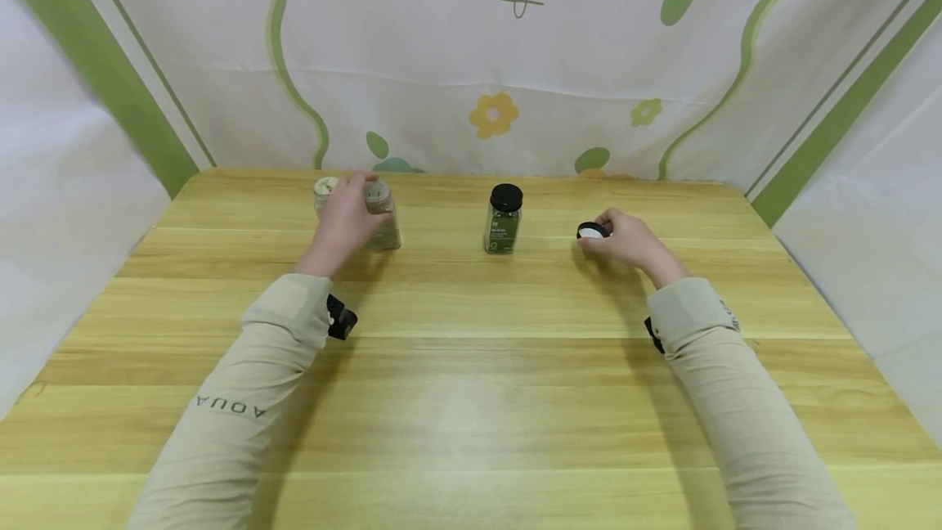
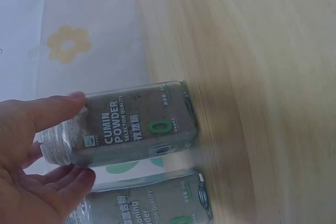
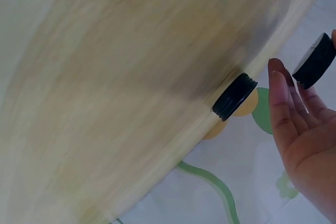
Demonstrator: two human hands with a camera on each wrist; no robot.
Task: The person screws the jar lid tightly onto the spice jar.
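Observation:
My left hand (image 1: 344, 217) grips a glass jar labelled cumin powder (image 2: 137, 124) near its threaded, lidless neck, thumb on one side and fingers on the other. Right beside it stands a second lidless glass jar of seasoning powder (image 2: 152, 203), partly hidden by the hand in the head view. Over to the right, my right hand (image 1: 631, 241) pinches a black lid (image 1: 592, 231) whose white inner face shows. Another black lid (image 3: 234, 97) lies on the table near that hand in the right wrist view.
A green-labelled jar with a black lid (image 1: 504, 219) stands upright between the hands, toward the back of the wooden table (image 1: 471, 399). Behind the table's far edge hangs a white curtain (image 1: 412, 39) with flower and leaf prints.

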